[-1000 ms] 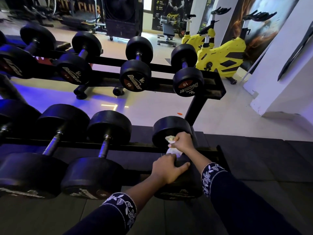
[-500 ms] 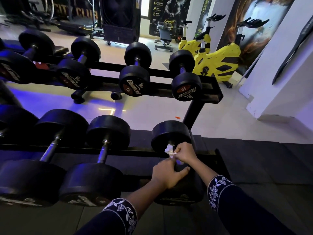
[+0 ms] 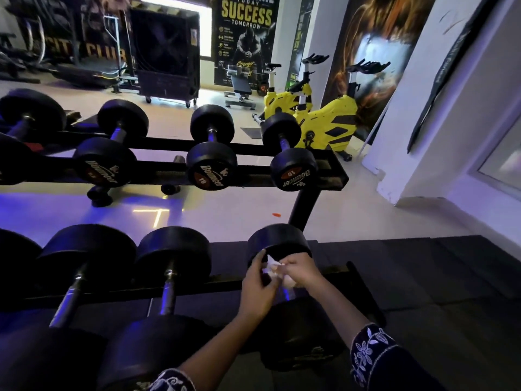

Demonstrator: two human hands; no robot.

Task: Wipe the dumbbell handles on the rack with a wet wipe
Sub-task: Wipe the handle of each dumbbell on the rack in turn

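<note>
1. Closest in, two forearms in dark sleeves with white flower embroidery (image 3: 369, 351) reach forward and meet over the last dumbbell on the right of the bottom row.
2. The left hand (image 3: 259, 289) is tilted up, thumb out to the right, fingers bent toward the wipe. The tips are right at its edge, but honestly I can't tell if they're pinching it.
3. The right hand (image 3: 303, 270) has its fingers curled round a crumpled white wet wipe (image 3: 273, 267), bunched up between the two hands.
4. The wipe sits right over the shiny metal handle (image 3: 285, 295) of that black round-headed dumbbell (image 3: 279, 242). Only a sliver of handle shows under the hands.
5. To the left on the same black steel rack (image 3: 197, 286) are more black dumbbells with bare chrome handles (image 3: 168, 292).
6. Further back, the upper tier holds smaller black dumbbells marked "Bouncer 10" (image 3: 293, 172).
7. Way back there are two yellow spin bikes (image 3: 332, 128) on the pale floor.
</note>
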